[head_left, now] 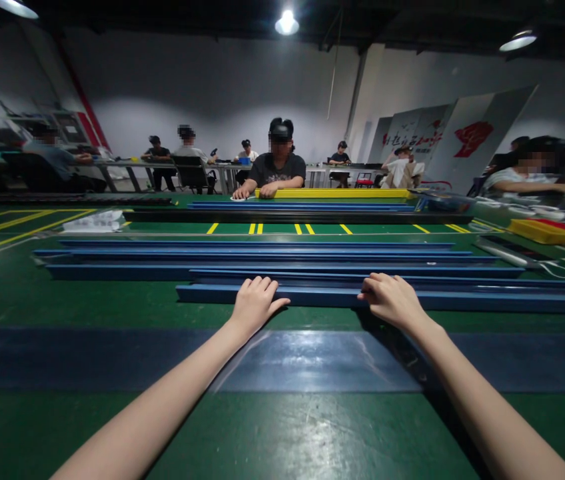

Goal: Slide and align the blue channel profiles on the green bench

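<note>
A long blue channel strip with raised edges lies crosswise on the green table before me. My left hand grips it near its left part, fingers curled over the top edge and thumb stretched along the near side. Further right, my right hand is closed on the same strip, its fingers bent over the edge; the palm side is hidden. Just behind lie more long blue channel strips, roughly parallel to it. Between my forearms and the strip, a flat, glossy, bluish transparent sheet runs across the table.
Across the green table, a co-worker sits behind a yellow strip. A black strip lies mid-table. To the right are a phone, a white cable and yellow and red trays. A crumpled clear bag lies left.
</note>
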